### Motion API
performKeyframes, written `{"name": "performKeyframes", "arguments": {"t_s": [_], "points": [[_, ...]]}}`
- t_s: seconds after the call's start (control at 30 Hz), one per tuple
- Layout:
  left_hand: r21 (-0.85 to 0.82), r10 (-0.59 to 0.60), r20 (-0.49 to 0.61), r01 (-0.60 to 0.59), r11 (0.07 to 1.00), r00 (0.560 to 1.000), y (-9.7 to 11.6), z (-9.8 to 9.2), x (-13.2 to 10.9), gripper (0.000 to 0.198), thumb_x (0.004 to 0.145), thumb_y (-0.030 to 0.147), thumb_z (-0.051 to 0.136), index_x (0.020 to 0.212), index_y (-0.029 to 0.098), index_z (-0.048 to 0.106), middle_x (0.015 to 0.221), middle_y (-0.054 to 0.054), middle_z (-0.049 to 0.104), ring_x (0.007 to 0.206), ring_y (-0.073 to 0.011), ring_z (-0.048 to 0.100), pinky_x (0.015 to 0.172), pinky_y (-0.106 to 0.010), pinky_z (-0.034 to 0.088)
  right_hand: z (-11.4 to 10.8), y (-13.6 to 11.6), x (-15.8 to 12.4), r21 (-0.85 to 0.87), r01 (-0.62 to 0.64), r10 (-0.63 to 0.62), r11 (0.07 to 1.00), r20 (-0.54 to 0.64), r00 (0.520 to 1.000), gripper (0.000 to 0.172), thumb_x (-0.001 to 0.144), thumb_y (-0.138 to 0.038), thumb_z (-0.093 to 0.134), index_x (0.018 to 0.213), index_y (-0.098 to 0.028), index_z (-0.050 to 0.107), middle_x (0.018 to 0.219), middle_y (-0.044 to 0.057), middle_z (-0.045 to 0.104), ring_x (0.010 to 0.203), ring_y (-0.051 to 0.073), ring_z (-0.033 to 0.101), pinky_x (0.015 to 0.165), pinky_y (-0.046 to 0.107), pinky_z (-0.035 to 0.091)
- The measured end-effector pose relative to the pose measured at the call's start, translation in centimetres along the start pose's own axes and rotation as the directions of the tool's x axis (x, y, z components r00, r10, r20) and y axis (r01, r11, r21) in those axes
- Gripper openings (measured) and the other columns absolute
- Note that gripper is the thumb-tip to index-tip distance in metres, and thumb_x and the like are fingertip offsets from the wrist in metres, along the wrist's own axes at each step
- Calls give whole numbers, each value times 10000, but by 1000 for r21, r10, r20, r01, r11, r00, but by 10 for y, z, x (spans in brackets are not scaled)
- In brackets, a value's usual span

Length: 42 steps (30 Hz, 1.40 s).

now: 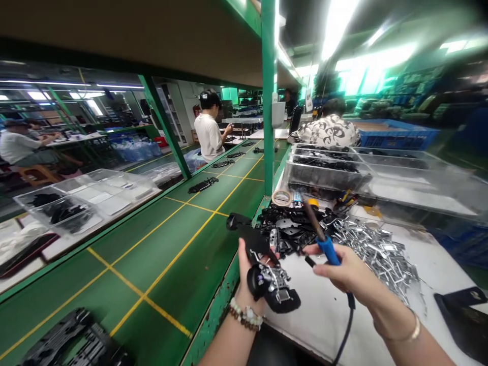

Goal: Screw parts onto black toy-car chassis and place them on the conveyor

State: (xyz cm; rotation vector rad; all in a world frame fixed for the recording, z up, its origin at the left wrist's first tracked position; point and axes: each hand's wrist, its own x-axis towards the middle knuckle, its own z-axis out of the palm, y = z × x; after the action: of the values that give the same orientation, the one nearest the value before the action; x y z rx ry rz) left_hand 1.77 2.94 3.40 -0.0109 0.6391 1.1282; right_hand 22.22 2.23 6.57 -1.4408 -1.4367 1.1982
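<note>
Nearby, black plastic parts (pixel 287 229) beside heaped metal clips (pixel 375 256)

Metal parts (pixel 375 254) on the workbench (pixel 324 315), trays (pixel 324 170) behind, conveyor belt (pixel 163 254) left.

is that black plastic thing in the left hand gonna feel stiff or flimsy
Probably stiff and fairly light: the black plastic housing looks moulded and rigid in the left hand. The exposed metal parts may add weight and could be delicate, so avoid gripping there. Its curved shape might tip if set down.
</note>
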Motion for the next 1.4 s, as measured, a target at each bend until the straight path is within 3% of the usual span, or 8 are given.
{"name": "performKeyframes", "arguments": {"t_s": [0.07, 0.13, 0.2, 0.47, 0.73, 1.03, 1.23, 1.4], "points": [[-7, 21, -24, -21, 1000, 999, -6, 13, 5, 539, 679, 657, 582, 808, 135, 615, 649, -73, 643, 579, -227, 618, 614, -357, 507, 2, -13, -14, 28, 81, -85, 996, 170, 982, 347, 585, -383, 778, 861, -193, 687, 909, 61, 684, 610, 161, 597, 529, 276, 473], [-16, 50, -48, -51, 999, 998, -10, 21, 7, 504, 689, 633, 589, 811, 144, 608, 627, -54, 629, 566, -218, 609, 611, -351, 502, 2, -22, -19, 41, 126, -132, 991, 291, 947, 270, 601, -329, 777, 820, -196, 691, 1000, 64, 674, 903, 243, 612, 782, 334, 488], [-29, 65, -38, -66, 997, 997, -13, 25, 9, 473, 703, 610, 590, 799, 147, 603, 600, -41, 610, 557, -212, 603, 602, -341, 496, 2, -25, -20, 16, 125, -123, 992, 346, 930, 266, 606, -327, 774, 822, -196, 690, 992, 60, 674, 967, 273, 592, 852, 372, 463], [-59, 75, -35, -77, 995, 997, -16, 25, 8, 483, 695, 641, 574, 751, 162, 586, 591, -39, 594, 541, -205, 578, 586, -352, 493, 10, -34, -25, -106, 235, -190, 966, 324, 927, 208, 661, -353, 733, 821, -223, 704, 930, 27, 663, 906, 250, 581, 823, 359, 427], [-109, 100, -18, -102, 989, 995, -20, 19, 19, 492, 677, 657, 576, 717, 167, 582, 609, -41, 589, 503, -180, 540, 596, -357, 495, 11, -29, -22, -78, 229, -193, 970, 322, 927, 204, 674, -338, 727, 845, -227, 708, 900, 11, 655, 854, 223, 590, 754, 306, 442], [-96, 103, -100, -113, 989, 990, -19, 20, 23, 528, 733, 697, 445, 693, 185, 570, 522, -37, 529, 492, -196, 531, 545, -355, 459, 12, -15, -14, 26, 283, -278, 959, 286, 917, 256, 694, -407, 716, 866, -218, 715, 907, 39, 653, 926, 260, 585, 841, 360, 442], [-83, 77, -117, -87, 993, 990, -13, 34, 24, 554, 717, 724, 417, 682, 187, 551, 512, -34, 490, 506, -210, 509, 563, -356, 432, 12, -17, -10, 29, 295, -293, 955, 240, 925, 266, 666, -393, 737, 854, -208, 705, 940, 49, 654, 931, 257, 588, 846, 363, 451], [-42, -21, -209, 12, 999, 978, -8, 51, 28, 628, 651, 801, 392, 688, 188, 523, 556, -42, 482, 534, -224, 483, 573, -369, 417, 5, -23, -5, 24, 308, -306, 951, 206, 929, 277, 646, -365, 752, 867, -205, 708, 988, 48, 655, 939, 248, 589, 846, 360, 460]]}}
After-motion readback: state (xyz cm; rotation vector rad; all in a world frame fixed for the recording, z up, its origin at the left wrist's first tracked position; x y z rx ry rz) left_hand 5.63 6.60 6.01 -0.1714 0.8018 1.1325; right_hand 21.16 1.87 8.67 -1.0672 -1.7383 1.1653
